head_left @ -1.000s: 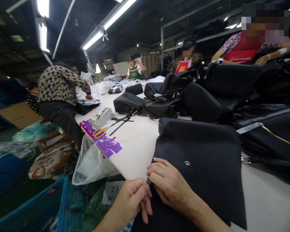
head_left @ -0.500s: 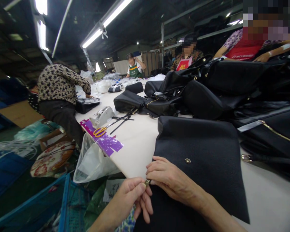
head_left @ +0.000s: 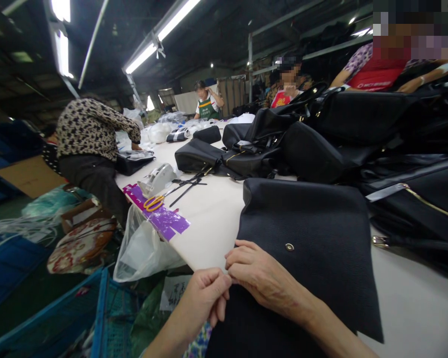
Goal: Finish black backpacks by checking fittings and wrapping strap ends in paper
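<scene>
Well, left of centre, yellow-handled scissors (head_left: 154,203) lie on the worktop (head_left: 205,221). At bottom centre the left hand (head_left: 209,289) pinches the left edge of the black panel (head_left: 309,214), anything gripped there hidden; the right hand (head_left: 265,277) meets it, its grip unclear. The panel spreads right of centre, its round metal fitting (head_left: 289,247) already in place; work at the edge looks unfinished.

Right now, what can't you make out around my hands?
In the head view:
Anything your left hand pinches: hidden by its curled fingers.
Lower end of the black bag under your right hand: cut off by the bottom edge.
Writing on the white paper: blurred, too small.
</scene>
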Available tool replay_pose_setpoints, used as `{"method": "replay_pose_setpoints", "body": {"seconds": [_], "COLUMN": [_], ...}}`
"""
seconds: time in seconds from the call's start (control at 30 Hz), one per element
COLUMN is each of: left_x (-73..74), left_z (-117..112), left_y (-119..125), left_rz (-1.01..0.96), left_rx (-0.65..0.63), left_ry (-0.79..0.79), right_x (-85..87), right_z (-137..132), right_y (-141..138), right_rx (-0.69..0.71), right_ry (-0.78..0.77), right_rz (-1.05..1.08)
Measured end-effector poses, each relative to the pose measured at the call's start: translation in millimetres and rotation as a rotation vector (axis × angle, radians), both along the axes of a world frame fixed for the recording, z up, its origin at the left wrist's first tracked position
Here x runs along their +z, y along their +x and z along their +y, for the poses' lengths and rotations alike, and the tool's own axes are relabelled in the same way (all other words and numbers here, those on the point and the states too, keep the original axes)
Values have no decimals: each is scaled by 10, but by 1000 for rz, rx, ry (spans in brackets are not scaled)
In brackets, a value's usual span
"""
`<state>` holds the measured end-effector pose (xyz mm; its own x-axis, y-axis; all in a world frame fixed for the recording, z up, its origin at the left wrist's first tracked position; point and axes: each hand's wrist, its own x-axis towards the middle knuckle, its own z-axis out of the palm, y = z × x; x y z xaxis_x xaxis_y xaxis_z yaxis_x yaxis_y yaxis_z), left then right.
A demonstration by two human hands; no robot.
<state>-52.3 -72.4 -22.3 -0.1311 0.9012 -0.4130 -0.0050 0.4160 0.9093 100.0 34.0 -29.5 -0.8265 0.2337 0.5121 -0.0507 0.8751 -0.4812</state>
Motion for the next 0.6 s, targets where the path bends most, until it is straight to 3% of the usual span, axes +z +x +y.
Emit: {"method": "replay_pose_setpoints", "body": {"seconds": [0.17,0.6], "left_x": [-12,-111], "left_z": [-40,-52], "left_y": [-22,-112], "left_rz": [-232,-410], "left_rx": [-11,-92], "left_ry": [-3,61], "right_x": [30,69], "right_z": [2,16], "right_y": [4,41], "right_rx": [12,57], "right_ry": [-36,-125], "right_rz": [-15,-64]}}
